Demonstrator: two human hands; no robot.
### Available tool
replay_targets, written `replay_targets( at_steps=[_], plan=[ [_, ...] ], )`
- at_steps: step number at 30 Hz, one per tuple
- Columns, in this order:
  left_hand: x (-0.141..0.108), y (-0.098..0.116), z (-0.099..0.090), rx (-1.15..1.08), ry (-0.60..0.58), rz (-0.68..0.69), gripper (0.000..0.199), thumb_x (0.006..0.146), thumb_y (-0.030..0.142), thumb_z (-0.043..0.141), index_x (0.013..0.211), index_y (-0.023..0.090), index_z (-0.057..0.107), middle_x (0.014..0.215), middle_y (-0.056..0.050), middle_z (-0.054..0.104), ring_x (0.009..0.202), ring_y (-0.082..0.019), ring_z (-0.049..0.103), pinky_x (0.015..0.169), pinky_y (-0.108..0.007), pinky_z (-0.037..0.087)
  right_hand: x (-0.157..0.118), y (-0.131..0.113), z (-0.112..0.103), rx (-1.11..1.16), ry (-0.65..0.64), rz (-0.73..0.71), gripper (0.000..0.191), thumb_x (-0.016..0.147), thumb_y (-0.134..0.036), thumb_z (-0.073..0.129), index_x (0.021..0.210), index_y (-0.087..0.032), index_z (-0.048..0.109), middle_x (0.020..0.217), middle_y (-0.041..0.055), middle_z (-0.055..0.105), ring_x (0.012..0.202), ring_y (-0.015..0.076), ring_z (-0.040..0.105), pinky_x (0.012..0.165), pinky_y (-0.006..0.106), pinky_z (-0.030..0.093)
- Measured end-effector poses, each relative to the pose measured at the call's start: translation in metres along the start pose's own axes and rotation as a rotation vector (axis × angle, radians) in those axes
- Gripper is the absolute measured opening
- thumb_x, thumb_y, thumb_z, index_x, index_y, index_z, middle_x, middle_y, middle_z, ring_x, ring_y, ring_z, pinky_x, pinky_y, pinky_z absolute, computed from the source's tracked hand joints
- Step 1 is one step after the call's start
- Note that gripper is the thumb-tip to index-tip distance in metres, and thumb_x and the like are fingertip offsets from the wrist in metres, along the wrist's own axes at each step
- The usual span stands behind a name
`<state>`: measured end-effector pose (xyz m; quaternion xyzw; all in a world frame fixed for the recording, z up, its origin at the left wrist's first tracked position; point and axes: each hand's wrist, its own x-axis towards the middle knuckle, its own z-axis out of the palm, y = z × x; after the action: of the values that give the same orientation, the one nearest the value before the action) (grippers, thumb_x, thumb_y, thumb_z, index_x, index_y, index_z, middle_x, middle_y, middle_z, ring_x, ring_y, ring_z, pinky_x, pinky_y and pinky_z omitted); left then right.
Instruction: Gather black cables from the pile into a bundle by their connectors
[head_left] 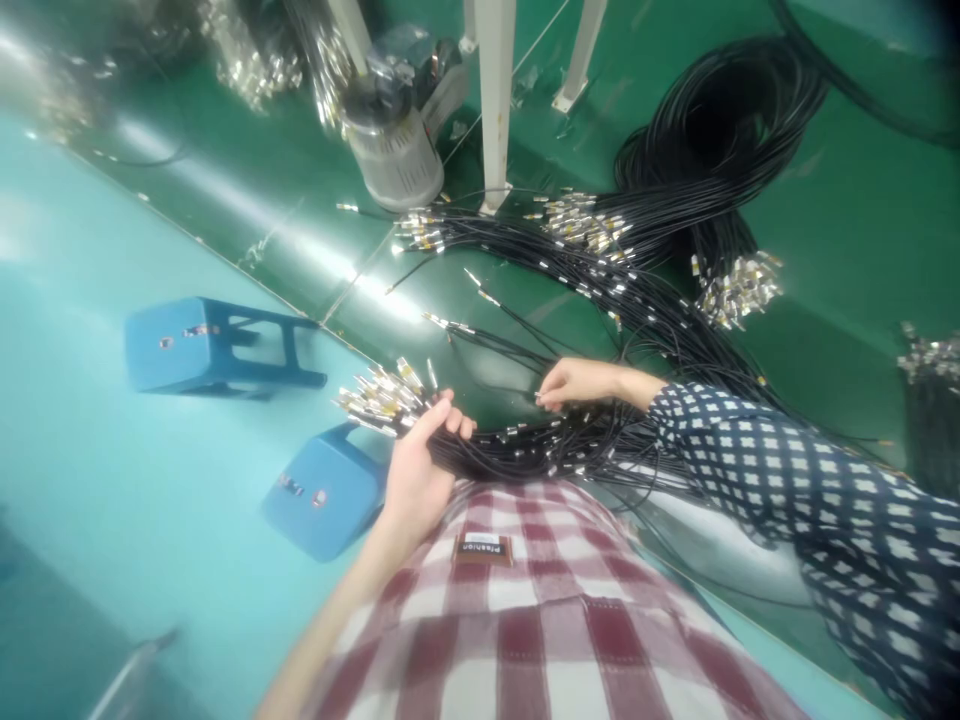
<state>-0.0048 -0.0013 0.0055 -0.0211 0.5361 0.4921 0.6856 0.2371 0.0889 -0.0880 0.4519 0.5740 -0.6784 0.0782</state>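
My left hand (429, 450) is wrapped round a thick bundle of black cables (517, 452), just behind their ends. Beyond the thumb, the shiny metal connectors (382, 400) of that bundle fan out to the left. Fingertips pinched together, my right hand (574, 384) holds a thin black cable near a small light-coloured piece on it. This hand is above the bundle, and the rest of its cable is partly lost among the others. A few loose cable ends (450, 326) lie on the green surface just past my hands.
More cables with connectors (585, 222) spread across the green surface (847, 270), beside a large black coil (720, 130). White metal legs (495, 100) and a grey cylindrical machine (394, 150) stand at the back. Two blue stools (169, 345) are at the left, on the light blue floor.
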Motion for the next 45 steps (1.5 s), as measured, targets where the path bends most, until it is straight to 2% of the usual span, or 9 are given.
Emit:
replay_targets(
  at_steps=[4,9,15,19,27,31,34,40,45],
  plan=[
    [-0.002,0.000,0.001,-0.002,0.010,-0.012,0.016,0.077,0.018,0.071,0.091,0.013,0.065,0.060,0.003,0.048,0.059,-0.012,0.051,0.060,-0.024,0.044,0.000,0.004,-0.003,0.081,-0.060,0.013,0.041,0.068,-0.051,0.073,0.082,-0.013,0.077,0.085,0.0092,0.076,0.076,0.0167,0.069,0.070,0.024,0.050],
    [0.000,-0.002,0.000,-0.022,-0.012,-0.018,0.018,0.076,0.018,0.072,0.092,0.013,0.066,0.060,0.004,0.047,0.059,-0.011,0.050,0.064,-0.025,0.045,0.007,0.003,0.002,0.101,0.079,-0.005,0.030,0.069,-0.042,0.076,0.072,-0.012,0.074,0.069,0.0060,0.073,0.063,0.0128,0.064,0.064,0.022,0.048],
    [-0.002,-0.002,0.001,-0.026,0.006,-0.026,0.017,0.075,0.018,0.073,0.089,0.012,0.066,0.059,0.003,0.048,0.059,-0.011,0.050,0.063,-0.024,0.044,0.051,-0.034,0.023,0.127,0.239,-0.082,0.020,0.082,-0.031,0.067,0.079,-0.012,0.074,0.077,0.0074,0.076,0.067,0.0124,0.068,0.067,0.021,0.052],
    [-0.004,-0.003,0.001,-0.019,-0.013,-0.006,0.016,0.075,0.019,0.074,0.087,0.012,0.066,0.059,0.003,0.048,0.059,-0.011,0.049,0.064,-0.025,0.044,0.076,-0.062,0.032,0.097,0.300,-0.154,0.011,0.077,-0.021,0.072,0.070,-0.013,0.072,0.071,0.0055,0.074,0.066,0.0124,0.068,0.068,0.020,0.052],
    [-0.003,-0.005,0.000,0.026,-0.067,0.018,0.011,0.076,0.019,0.072,0.079,0.012,0.064,0.058,0.003,0.047,0.059,-0.012,0.049,0.066,-0.026,0.044,0.047,-0.073,0.034,0.161,0.335,-0.223,0.023,0.095,-0.020,0.050,0.097,-0.009,0.070,0.087,0.0113,0.076,0.072,0.0126,0.072,0.072,0.024,0.057],
    [-0.005,-0.004,0.003,0.023,-0.055,0.020,0.012,0.075,0.019,0.073,0.080,0.012,0.065,0.058,0.003,0.046,0.059,-0.012,0.049,0.066,-0.026,0.043,0.046,-0.079,0.031,0.075,0.445,-0.180,0.013,0.084,-0.021,0.067,0.089,-0.011,0.072,0.083,0.0092,0.076,0.077,0.0173,0.071,0.076,0.028,0.055],
    [-0.007,-0.003,0.005,0.032,-0.049,0.024,0.011,0.074,0.018,0.073,0.078,0.012,0.065,0.058,0.003,0.047,0.058,-0.012,0.049,0.065,-0.026,0.043,0.057,-0.082,0.034,-0.030,0.543,-0.123,0.008,0.081,-0.020,0.068,0.079,-0.015,0.073,0.082,0.0086,0.075,0.083,0.0217,0.070,0.083,0.033,0.052],
    [-0.007,-0.004,0.002,0.046,-0.043,0.011,0.012,0.074,0.020,0.074,0.076,0.012,0.064,0.058,0.002,0.047,0.059,-0.012,0.049,0.065,-0.026,0.043,0.066,-0.080,0.043,-0.101,0.444,-0.080,0.019,0.089,-0.027,0.061,0.078,-0.019,0.074,0.076,0.0027,0.075,0.070,0.0144,0.070,0.074,0.024,0.051],
    [-0.006,-0.004,0.001,0.032,-0.044,0.007,0.012,0.074,0.019,0.074,0.077,0.013,0.064,0.058,0.003,0.047,0.058,-0.012,0.049,0.065,-0.026,0.043,0.066,-0.086,0.045,-0.179,0.580,-0.059,0.011,0.083,-0.024,0.067,0.091,-0.020,0.074,0.103,0.0107,0.074,0.102,0.0267,0.066,0.092,0.039,0.046]
  ],
)
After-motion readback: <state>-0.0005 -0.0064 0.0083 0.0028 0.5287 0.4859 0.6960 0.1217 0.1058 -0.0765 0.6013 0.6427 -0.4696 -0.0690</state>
